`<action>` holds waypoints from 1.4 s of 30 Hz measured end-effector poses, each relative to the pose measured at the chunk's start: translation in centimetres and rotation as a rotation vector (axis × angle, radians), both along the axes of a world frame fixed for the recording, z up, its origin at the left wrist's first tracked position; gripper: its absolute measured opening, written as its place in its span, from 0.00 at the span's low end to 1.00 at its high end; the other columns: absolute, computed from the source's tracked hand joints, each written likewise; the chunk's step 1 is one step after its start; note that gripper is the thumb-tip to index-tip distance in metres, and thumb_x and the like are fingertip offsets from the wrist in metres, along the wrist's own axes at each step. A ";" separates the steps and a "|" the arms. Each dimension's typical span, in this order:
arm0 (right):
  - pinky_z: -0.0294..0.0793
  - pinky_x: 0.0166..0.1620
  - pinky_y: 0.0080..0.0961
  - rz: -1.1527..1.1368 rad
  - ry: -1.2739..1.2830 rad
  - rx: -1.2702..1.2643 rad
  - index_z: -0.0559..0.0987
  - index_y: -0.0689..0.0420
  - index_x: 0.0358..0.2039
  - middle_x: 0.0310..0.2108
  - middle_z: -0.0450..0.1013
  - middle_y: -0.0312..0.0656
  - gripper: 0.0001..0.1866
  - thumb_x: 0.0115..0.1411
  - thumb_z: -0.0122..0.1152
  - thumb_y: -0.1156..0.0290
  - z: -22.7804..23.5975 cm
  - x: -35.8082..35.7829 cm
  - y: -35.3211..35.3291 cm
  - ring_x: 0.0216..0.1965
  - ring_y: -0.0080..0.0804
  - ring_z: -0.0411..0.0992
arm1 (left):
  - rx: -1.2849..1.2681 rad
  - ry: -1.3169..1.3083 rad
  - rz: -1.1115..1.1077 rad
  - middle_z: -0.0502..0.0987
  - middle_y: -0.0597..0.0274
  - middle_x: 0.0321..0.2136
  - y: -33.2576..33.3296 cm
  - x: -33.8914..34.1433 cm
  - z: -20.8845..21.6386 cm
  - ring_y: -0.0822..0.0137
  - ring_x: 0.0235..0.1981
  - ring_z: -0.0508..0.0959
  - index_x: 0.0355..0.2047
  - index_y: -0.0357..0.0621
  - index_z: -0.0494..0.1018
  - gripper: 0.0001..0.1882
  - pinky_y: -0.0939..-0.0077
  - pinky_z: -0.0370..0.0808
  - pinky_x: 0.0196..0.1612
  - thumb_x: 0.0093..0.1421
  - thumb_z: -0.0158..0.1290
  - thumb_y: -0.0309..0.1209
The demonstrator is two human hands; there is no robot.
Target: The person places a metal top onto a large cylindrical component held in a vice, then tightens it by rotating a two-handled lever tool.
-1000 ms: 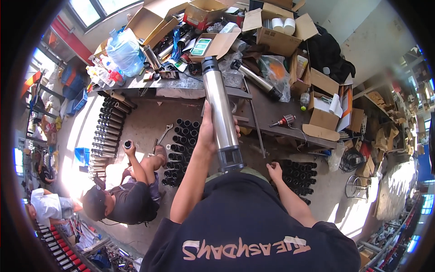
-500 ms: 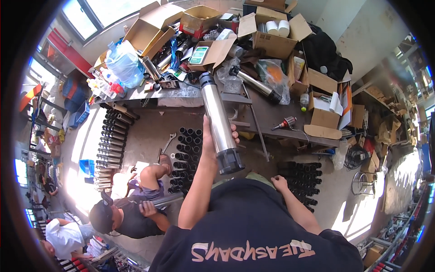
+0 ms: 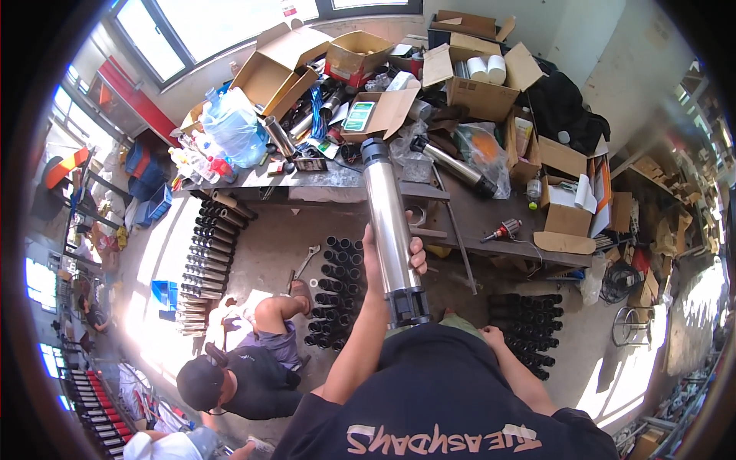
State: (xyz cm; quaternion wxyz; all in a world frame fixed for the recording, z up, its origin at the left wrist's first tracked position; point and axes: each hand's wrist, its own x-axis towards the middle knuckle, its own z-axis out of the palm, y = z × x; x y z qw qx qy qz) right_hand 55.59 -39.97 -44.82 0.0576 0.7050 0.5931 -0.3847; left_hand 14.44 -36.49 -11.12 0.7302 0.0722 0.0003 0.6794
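My left hand (image 3: 395, 249) is wrapped round a submersible pump (image 3: 387, 215), a shiny steel cylinder with black fittings at both ends. It is held nearly upright in the picture, its wider slotted black end (image 3: 406, 305) toward my body and the narrower end in front of the workbench (image 3: 322, 179). Near my right thigh rests my right hand (image 3: 493, 336), which appears to hold nothing large; its fingers are mostly hidden. Another steel cylinder with black ends (image 3: 454, 165) lies on the bench, beside a clear plastic bag (image 3: 485, 149).
Open cardboard boxes (image 3: 483, 88), bottles and plastic bags crowd the bench. A small motor rotor (image 3: 504, 228) lies near its front edge. Black-ended tubes stand in rows on the floor, left (image 3: 211, 245), centre (image 3: 333, 287) and right (image 3: 529, 322). A co-worker in a black cap (image 3: 201, 382) sits at my left.
The whole view has shifted, so the scene sits lower and further right. My left hand keeps its grip on the pump. The co-worker's steel tube no longer shows.
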 end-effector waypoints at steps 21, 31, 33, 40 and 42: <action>0.79 0.46 0.36 0.024 0.012 -0.087 0.85 0.55 0.41 0.36 0.82 0.50 0.25 0.55 0.65 0.47 3.4 -0.2 1.2 0.37 0.44 0.81 | -0.180 0.162 0.103 0.75 0.55 0.32 0.2 -0.1 -1.0 0.58 0.29 0.79 0.51 0.50 0.67 0.36 0.61 0.80 0.32 0.64 0.39 0.69; 0.78 0.49 0.39 0.082 -0.035 -0.046 0.85 0.56 0.40 0.38 0.81 0.53 0.23 0.56 0.64 0.49 3.4 1.1 1.5 0.44 0.47 0.80 | -0.415 0.631 0.173 0.78 0.54 0.29 -0.9 -1.3 2.4 0.58 0.27 0.82 0.44 0.35 0.71 0.42 0.60 0.84 0.30 0.65 0.37 0.69; 0.77 0.50 0.39 0.096 0.005 -0.024 0.85 0.55 0.41 0.38 0.81 0.53 0.23 0.56 0.63 0.48 3.7 -0.4 1.9 0.45 0.48 0.80 | -0.412 0.672 0.193 0.78 0.54 0.29 -1.2 -1.7 3.1 0.59 0.26 0.82 0.44 0.35 0.70 0.41 0.60 0.83 0.30 0.66 0.37 0.68; 0.79 0.45 0.33 -0.022 0.131 0.117 0.84 0.57 0.39 0.34 0.82 0.47 0.19 0.56 0.65 0.54 5.7 -4.8 1.6 0.38 0.38 0.81 | -0.032 0.475 0.019 0.73 0.53 0.34 -1.3 -2.1 1.0 0.57 0.32 0.78 0.49 0.36 0.67 0.41 0.61 0.79 0.38 0.61 0.47 0.67; 0.79 0.42 0.30 -0.082 0.239 0.236 0.83 0.58 0.38 0.31 0.81 0.45 0.16 0.58 0.65 0.58 8.6 -6.0 1.7 0.34 0.34 0.81 | 0.039 0.556 -0.071 0.73 0.53 0.34 -0.3 -1.3 1.2 0.57 0.33 0.78 0.48 0.35 0.68 0.40 0.61 0.79 0.38 0.56 0.53 0.64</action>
